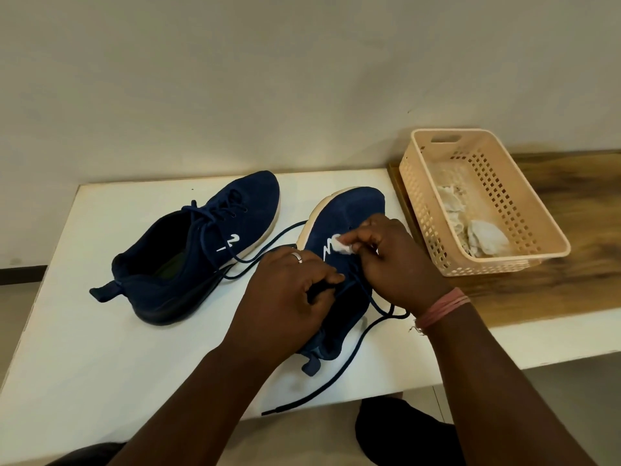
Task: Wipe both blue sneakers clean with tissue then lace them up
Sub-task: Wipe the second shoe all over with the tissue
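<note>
Two dark blue sneakers lie on a white table. The left sneaker is laced and rests on its side, toe pointing away. The right sneaker sits under both hands, its dark lace loose and trailing to the table's front edge. My left hand grips the sneaker's tongue area, a ring on one finger. My right hand pinches a small white tissue wad against the sneaker's side by the white logo.
A peach plastic basket with crumpled used tissues stands at the right on a wooden surface. A plain wall rises behind the table. My knees show below the front edge.
</note>
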